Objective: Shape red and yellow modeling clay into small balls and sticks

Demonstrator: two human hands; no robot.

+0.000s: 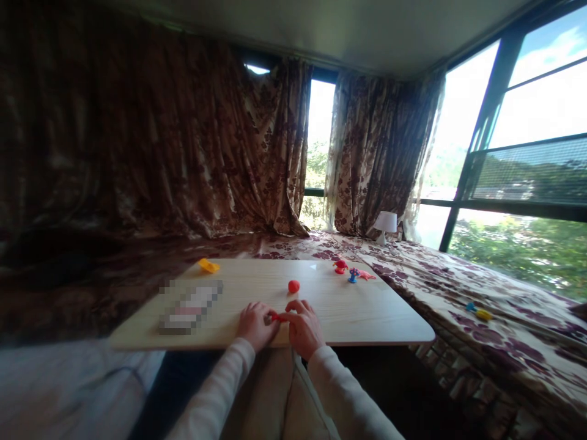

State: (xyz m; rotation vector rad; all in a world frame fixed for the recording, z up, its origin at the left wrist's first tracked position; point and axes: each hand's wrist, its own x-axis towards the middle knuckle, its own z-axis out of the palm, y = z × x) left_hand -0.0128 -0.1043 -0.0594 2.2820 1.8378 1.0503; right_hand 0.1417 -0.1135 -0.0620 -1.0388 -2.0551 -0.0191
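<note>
Just below center frame, the left hand (257, 326) and right hand (303, 326) nearly meet over the table (367, 318), fingertips pinching a small red piece (276, 318) between them; a red ball (294, 286) sits just above.

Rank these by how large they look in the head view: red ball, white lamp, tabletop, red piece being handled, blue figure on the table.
1. Tabletop
2. White lamp
3. Red ball and blue figure: too alike to rank
4. Red piece, by its visible part; some may be hidden
</note>
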